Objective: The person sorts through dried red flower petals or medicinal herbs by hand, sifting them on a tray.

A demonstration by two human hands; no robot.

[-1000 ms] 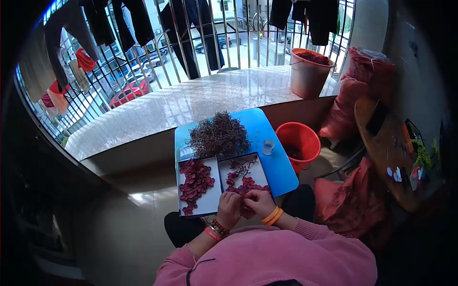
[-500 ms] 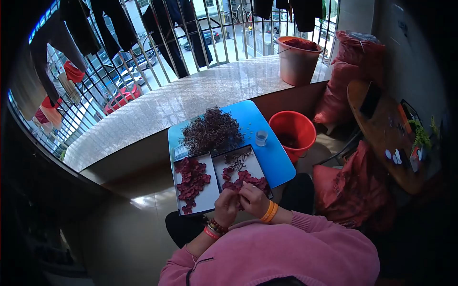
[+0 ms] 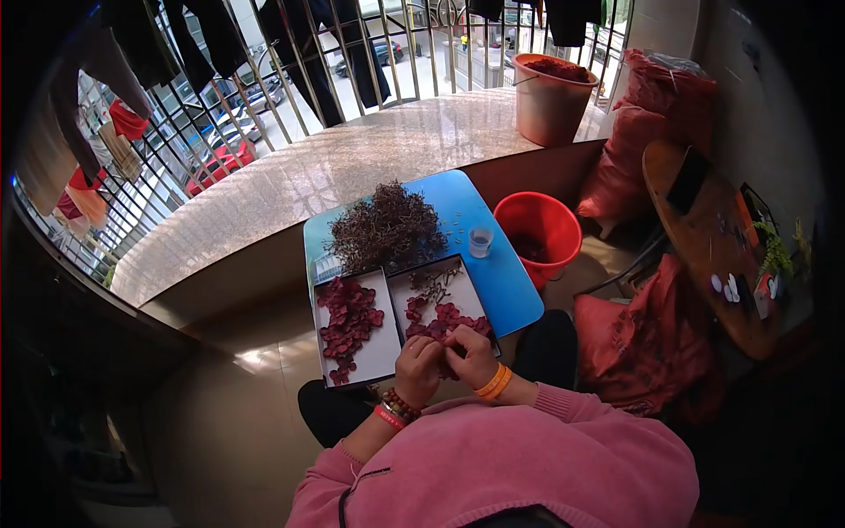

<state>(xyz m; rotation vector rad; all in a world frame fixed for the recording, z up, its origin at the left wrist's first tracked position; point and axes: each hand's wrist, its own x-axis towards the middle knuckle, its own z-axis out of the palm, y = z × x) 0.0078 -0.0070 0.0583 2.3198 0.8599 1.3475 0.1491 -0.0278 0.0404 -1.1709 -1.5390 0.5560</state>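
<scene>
My left hand (image 3: 417,370) and my right hand (image 3: 471,355) are held close together over the near edge of the right white tray (image 3: 469,295), fingers pinched around small dark red petal pieces (image 3: 444,319); what each one grips is too small to make out. The left white tray (image 3: 380,348) holds a spread of red petals (image 3: 345,319). Both trays lie on a small blue table (image 3: 502,282). Behind the trays sits a heap of dark brown stems (image 3: 385,227). A small clear cup (image 3: 480,242) stands on the table to the right.
A red bucket (image 3: 539,231) stands on the floor right of the table. On the marble ledge (image 3: 290,189) sits an orange bucket (image 3: 550,86) of red material. Red mesh sacks (image 3: 647,348) and a round wooden table (image 3: 717,255) fill the right side. Clothes hang on the window bars.
The hands stay together over the right tray with small finger movements. The camera view has shifted slightly, so the table sits a little higher and to the left.
</scene>
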